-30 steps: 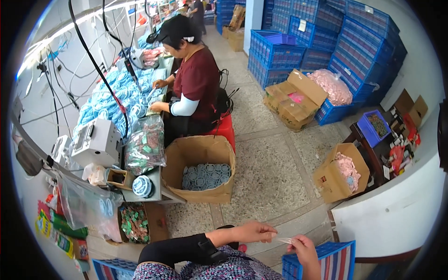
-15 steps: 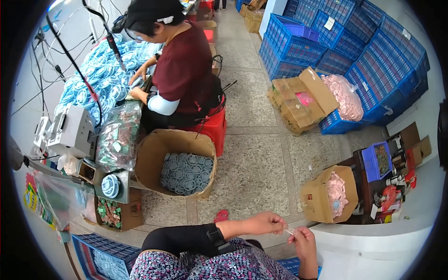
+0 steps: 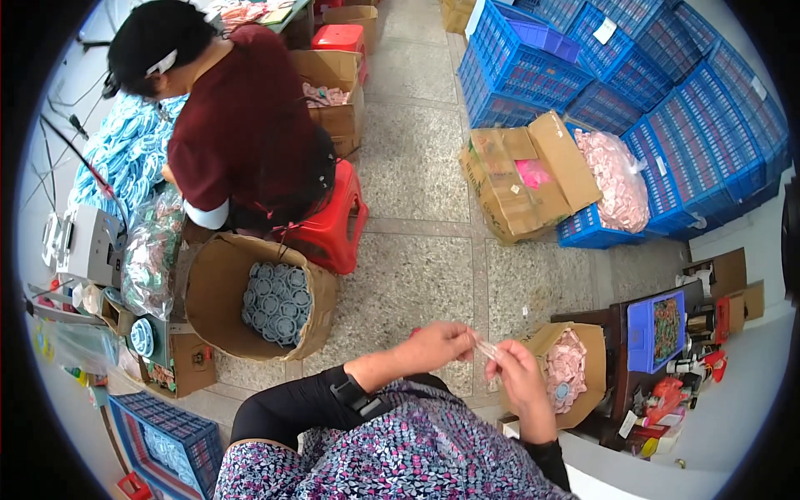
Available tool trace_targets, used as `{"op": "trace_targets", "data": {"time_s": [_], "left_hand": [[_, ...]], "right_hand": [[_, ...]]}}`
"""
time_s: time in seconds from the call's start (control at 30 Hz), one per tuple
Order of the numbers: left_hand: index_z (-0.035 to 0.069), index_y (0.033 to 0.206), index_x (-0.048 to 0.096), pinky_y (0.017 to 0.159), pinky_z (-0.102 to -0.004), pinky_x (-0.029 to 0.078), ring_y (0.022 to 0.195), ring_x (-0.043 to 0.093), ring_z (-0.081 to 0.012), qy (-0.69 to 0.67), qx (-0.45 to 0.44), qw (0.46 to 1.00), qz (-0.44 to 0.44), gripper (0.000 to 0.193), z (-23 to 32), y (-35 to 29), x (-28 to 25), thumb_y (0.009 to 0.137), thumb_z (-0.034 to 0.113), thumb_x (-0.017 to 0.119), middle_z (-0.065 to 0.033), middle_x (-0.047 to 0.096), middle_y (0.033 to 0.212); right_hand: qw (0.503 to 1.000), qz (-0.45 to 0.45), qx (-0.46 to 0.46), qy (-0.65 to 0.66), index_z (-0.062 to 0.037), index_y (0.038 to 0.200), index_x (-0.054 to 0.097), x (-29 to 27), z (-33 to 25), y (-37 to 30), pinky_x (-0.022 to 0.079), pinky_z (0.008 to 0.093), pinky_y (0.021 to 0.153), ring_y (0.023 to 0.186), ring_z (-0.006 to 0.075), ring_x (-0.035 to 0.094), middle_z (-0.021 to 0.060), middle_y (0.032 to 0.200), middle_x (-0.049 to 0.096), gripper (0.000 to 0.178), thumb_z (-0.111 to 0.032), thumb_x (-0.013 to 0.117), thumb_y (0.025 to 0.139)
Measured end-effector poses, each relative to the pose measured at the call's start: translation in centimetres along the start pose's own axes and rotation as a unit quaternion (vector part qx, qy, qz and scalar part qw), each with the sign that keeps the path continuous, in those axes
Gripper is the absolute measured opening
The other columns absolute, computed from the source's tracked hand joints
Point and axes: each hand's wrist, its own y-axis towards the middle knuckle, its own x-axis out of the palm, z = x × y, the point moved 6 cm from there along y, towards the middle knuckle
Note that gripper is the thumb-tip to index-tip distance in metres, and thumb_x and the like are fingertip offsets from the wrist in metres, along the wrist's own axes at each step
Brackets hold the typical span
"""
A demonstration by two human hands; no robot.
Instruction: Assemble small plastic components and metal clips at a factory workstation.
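Note:
My left hand (image 3: 440, 347) and my right hand (image 3: 516, 372) are held up close together in front of my body, at the lower middle. Between their fingertips stretch thin, clear, whitish strands (image 3: 484, 345), pinched at one end by each hand. They are too fine and blurred to name the kind. Both hands have their fingers closed. Beyond the right hand stands an open cardboard box (image 3: 595, 367) with pale pink pieces (image 3: 564, 367) and one light-blue round part in it.
A co-worker (image 3: 242, 125) sits on a red stool (image 3: 340, 225) at a bench heaped with light-blue parts (image 3: 125, 154). Behind the stool stands a large carton (image 3: 208, 292) of grey-blue round parts (image 3: 275, 304). Stacked blue crates (image 3: 533, 71) line the right; a purple tray (image 3: 642, 333) sits nearer.
Both hands have moved up and a little left in the picture, still holding the strands. The whole view has shifted, and the co-worker appears further left, bent toward the bench.

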Motion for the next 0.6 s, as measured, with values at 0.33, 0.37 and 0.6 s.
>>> {"op": "trace_targets", "data": {"time_s": [0.33, 0.37, 0.6], "left_hand": [[0.002, 0.115, 0.064, 0.077, -0.0264, 0.049, 0.083, 0.058, -0.0086, -0.035, -0.076, 0.990, 0.114, 0.043, 3.7, 6.7, -10.3, 0.099, 0.040, 0.054, -0.0019, 0.065, 0.089], [0.002, 0.114, 0.065, 0.077, -0.0264, 0.049, 0.083, 0.059, -0.0084, 0.011, -0.088, 0.988, 0.126, 0.043, 2.7, 7.0, -12.0, 0.098, 0.040, 0.054, -0.0011, 0.066, 0.090], [0.003, 0.110, 0.066, 0.081, -0.0254, 0.047, 0.085, 0.056, -0.0055, 0.011, -0.126, 0.990, 0.062, 0.028, 2.7, 12.0, -22.9, 0.095, 0.026, 0.061, 0.0034, 0.065, 0.092]], "right_hand": [[0.986, -0.142, 0.048, -0.069, -0.0043, 0.093, 0.059, -5.6, -9.3, 18.2, 0.047, 0.0260, 0.068, 0.072, 0.0112, 0.059, 0.0033, 0.078, 0.063, 0.014, -0.016, 0.054, 0.098], [0.985, -0.152, 0.039, -0.073, -0.0043, 0.093, 0.059, -6.1, -9.7, 20.0, 0.047, 0.0260, 0.068, 0.072, 0.0112, 0.059, 0.0033, 0.078, 0.063, 0.014, -0.016, 0.054, 0.098], [0.955, -0.148, 0.133, -0.218, -0.0007, 0.097, 0.060, -9.5, -9.0, 30.4, 0.051, 0.0279, 0.069, 0.072, 0.0127, 0.061, 0.0055, 0.081, 0.065, 0.016, -0.016, 0.057, 0.096]]}}
